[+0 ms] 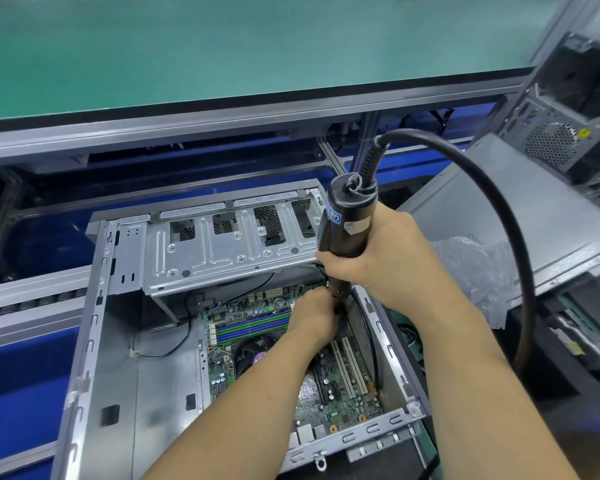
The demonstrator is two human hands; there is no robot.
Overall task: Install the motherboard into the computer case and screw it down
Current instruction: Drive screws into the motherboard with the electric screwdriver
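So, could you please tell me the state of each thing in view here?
Computer case: lying on its side, open.
Motherboard: seated flat inside the case.
Electric screwdriver: upright, tip down at the board's far edge.
Right hand: gripping the screwdriver body.
Left hand: at the screwdriver tip; grip hidden.
Second case: standing upright.

- We see the case (125, 344) lying open on its side on a blue conveyor line (18, 403) with grey rails.
- Right of it, we see a grey panel (520, 216) lying tilted, with clear plastic wrap (478, 271) against its near edge.
- Above the line, we see a green shelf (222, 53).
- At far right, another tower (575, 109) stands upright.
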